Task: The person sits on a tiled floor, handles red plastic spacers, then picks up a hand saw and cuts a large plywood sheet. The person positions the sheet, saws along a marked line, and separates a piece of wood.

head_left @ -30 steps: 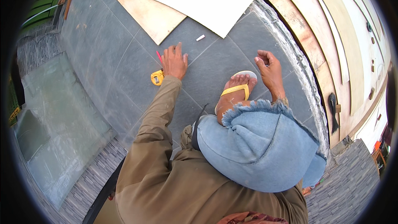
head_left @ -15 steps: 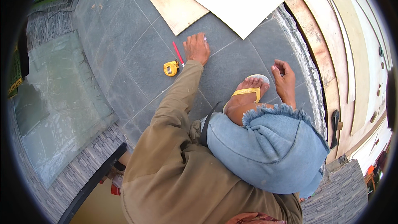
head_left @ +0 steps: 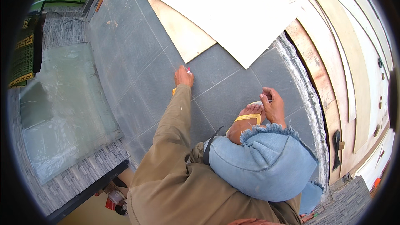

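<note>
My left hand (head_left: 183, 77) is closed low over the dark grey tiles, near the corner of a thin board. A small red and white end of a slim red pencil (head_left: 189, 70) shows beside its fingers; the rest is hidden by the hand. Just behind the wrist, a yellow tape measure (head_left: 174, 92) peeks out, mostly covered by the brown sleeve. My right hand (head_left: 273, 107) hangs by my bent knee, next to my foot in a yellow-strapped flip-flop (head_left: 250, 118). Its fingers curl loosely apart from the thumb, and no object shows in it.
A large white sheet (head_left: 225, 16) overlaps a light wooden board (head_left: 177, 27) ahead. To the right, past a rough broken tile edge (head_left: 310, 96), long boards (head_left: 323, 73) lie with a black-bristled brush (head_left: 336, 148). A glass-like panel (head_left: 66, 112) lies at left.
My left hand has come back and left, over where the red pencil lay, and its sleeve now covers most of the tape measure. The view has shifted; my right hand stays by the foot.
</note>
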Motion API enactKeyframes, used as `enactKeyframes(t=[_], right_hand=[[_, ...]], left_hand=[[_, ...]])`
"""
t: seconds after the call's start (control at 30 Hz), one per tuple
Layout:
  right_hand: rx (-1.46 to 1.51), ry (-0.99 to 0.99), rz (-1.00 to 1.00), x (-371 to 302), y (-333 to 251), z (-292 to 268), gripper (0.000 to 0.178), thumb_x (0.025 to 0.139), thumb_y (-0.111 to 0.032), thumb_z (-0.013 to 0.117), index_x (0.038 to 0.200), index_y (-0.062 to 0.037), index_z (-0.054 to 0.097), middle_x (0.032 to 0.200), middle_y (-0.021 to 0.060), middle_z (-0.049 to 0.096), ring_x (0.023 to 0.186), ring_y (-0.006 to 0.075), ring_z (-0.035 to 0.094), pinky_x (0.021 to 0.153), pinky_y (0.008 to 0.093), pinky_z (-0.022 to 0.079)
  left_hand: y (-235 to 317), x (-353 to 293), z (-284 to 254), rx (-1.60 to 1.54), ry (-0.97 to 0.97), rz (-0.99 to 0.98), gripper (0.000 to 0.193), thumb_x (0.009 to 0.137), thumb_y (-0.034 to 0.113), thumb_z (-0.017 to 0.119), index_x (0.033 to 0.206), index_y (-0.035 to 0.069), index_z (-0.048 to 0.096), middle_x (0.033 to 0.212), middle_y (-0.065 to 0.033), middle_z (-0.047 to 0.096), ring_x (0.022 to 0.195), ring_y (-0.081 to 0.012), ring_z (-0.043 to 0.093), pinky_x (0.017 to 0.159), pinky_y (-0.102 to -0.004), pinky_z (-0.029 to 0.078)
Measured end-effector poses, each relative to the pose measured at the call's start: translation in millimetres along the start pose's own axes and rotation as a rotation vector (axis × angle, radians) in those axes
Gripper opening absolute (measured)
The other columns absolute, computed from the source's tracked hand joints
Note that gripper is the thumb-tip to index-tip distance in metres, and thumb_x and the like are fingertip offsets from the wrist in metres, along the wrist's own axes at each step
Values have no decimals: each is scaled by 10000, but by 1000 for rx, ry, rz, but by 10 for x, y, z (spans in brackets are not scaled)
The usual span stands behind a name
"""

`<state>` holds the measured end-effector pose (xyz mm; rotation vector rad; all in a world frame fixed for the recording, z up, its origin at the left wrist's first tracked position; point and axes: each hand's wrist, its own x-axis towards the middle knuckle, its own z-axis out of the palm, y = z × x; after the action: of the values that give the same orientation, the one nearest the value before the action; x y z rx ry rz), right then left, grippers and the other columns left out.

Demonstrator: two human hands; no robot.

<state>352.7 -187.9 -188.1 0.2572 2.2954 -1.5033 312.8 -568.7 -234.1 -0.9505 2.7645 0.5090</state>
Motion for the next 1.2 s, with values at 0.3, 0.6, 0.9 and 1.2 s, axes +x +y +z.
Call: enactKeyframes(t=[0.3, 0.6, 0.9, 1.2], right_hand=[[379, -224, 62, -139, -143, 388, 342, 987, -149, 651, 1304, -23, 629, 1090, 148, 716, 1000, 217, 696, 889, 350, 553], [-87, 240, -280, 24, -113, -86, 196, 954, -79, 620, 1115, -61, 731, 947, 126, 710, 838, 281, 686, 753, 378, 533], [-163, 223, -323, -20, -248, -191, 167, 940, -133, 642, 1059, -125, 759, 876, 57, 672, 832, 249, 638, 746, 385, 410], [-428, 139, -421, -43, -188, -191, 180, 917, -129, 651, 1053, -138, 768, 848, 48, 650, 828, 259, 617, 754, 388, 376]], left_hand=[[1321, -1225, 354, -1134, -620, 34, 188, 896, 77, 741, 992, -21, 612, 923, -125, 684, 797, -154, 683, 672, -288, 589], [1454, -1132, -41, -590, -214, 681, 137, 904, 108, 733, 1015, 29, 720, 979, -86, 739, 851, -180, 707, 735, -330, 568], [1493, -1135, -88, -463, -146, 907, 140, 863, 113, 751, 987, 56, 719, 970, -95, 719, 901, -296, 694, 755, -400, 565], [1423, -1133, -97, -199, -211, 1117, 121, 858, 125, 746, 967, 76, 722, 906, -84, 676, 832, -301, 663, 709, -416, 542]])
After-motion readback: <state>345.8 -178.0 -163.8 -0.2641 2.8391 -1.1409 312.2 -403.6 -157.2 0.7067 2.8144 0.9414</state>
